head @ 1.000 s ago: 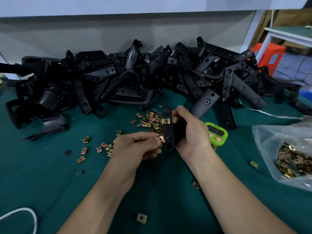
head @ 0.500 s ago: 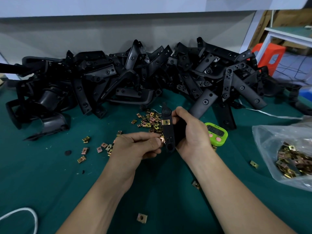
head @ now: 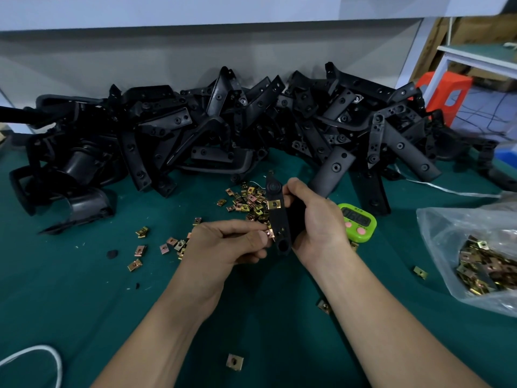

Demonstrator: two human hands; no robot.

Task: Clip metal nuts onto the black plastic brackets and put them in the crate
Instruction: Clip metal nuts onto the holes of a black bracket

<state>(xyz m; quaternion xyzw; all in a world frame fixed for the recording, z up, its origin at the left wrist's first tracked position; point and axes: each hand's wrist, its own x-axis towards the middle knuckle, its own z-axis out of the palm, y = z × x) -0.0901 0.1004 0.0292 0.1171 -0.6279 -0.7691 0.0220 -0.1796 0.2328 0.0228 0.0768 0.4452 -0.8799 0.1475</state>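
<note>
Nothing moved: right hand (head: 316, 219) grips black bracket (head: 277, 219), brass nut (head: 274, 204) clipped; left hand (head: 223, 245) pinches second nut (head: 270, 233).

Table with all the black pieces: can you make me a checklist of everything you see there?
Surface: green mat, few dark specks.
Job's things: held bracket carries one clipped nut; second nut at its edge; bracket pile behind; loose nuts; bag of nuts; crate: nothing seen.
Clutter: green timer.
Hands: left hand pinches second nut; right hand grips held bracket.
Cables: white cable near left; white cord far right.
Surroundings: orange stool, far right.
</note>
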